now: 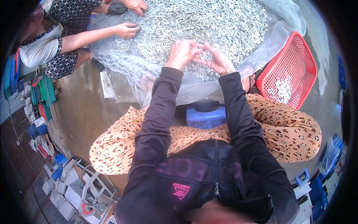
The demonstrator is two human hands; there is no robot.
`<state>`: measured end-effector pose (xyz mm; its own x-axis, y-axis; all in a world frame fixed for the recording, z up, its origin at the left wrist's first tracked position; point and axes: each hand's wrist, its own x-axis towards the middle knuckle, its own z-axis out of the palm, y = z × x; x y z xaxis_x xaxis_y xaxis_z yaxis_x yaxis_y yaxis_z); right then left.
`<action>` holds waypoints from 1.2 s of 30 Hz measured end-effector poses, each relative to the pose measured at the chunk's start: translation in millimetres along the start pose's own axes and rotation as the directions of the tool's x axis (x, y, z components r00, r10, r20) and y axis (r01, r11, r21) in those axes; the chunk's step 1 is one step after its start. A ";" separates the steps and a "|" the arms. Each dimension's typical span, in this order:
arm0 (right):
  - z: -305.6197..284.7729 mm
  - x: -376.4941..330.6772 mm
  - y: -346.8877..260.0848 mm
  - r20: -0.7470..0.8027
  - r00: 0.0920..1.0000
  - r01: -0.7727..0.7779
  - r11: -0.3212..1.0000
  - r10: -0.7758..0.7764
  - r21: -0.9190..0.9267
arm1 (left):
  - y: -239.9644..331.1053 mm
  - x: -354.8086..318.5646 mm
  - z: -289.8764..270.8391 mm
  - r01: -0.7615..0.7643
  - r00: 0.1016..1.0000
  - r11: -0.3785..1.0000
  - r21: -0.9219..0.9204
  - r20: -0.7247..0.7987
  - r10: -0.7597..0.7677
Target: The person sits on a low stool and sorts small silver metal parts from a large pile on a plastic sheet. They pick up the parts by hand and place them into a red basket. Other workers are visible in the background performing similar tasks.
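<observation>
A wide heap of small, curved, silvery-white pieces (201, 22) lies ahead of me on a translucent mesh sheet (126, 65); their exact kind is hard to make out. Above the near edge of the heap, my right hand (220, 61) is curled around a small cluster of these pieces (206, 55). My left hand (181, 54) meets it from the left, its fingers closed together at the cluster's edge; what they pinch is too small to name. To my right, a red perforated basket (311, 71) holds a small pile of whitish pieces (282, 90).
At the heap's far left, another person's hands (127, 30) touch the pieces. A blue plastic stool (206, 115) stands between my knees. Wet concrete floor (82, 108) surrounds the sheet. Crates (46, 89) and a metal frame (89, 183) sit at left; blue containers (319, 194) at lower right.
</observation>
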<state>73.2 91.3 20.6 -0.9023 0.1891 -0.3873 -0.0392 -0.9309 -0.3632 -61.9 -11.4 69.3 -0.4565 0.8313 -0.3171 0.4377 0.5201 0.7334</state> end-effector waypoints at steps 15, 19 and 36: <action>-3.8 3.4 -2.1 -0.158 0.981 0.149 0.952 -0.109 0.268 | 54.3 2.3 -9.7 -0.501 0.865 0.865 0.011 -0.035 0.501; -22.4 -2.0 -46.0 0.081 0.992 0.039 0.853 -0.095 0.520 | 13.3 11.0 -32.9 -0.232 0.948 0.960 -0.160 -0.259 0.186; -133.9 -194.0 -219.5 -0.115 0.449 -0.647 -0.234 -0.886 -0.726 | -74.3 16.0 43.2 0.308 0.949 0.874 -0.375 0.187 -0.255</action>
<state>314.3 300.8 62.0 -0.3211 0.9457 0.0509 0.9043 0.3221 -0.2800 -68.3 -28.3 -16.2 -0.4000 0.6929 -0.5998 -0.0487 0.6375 0.7689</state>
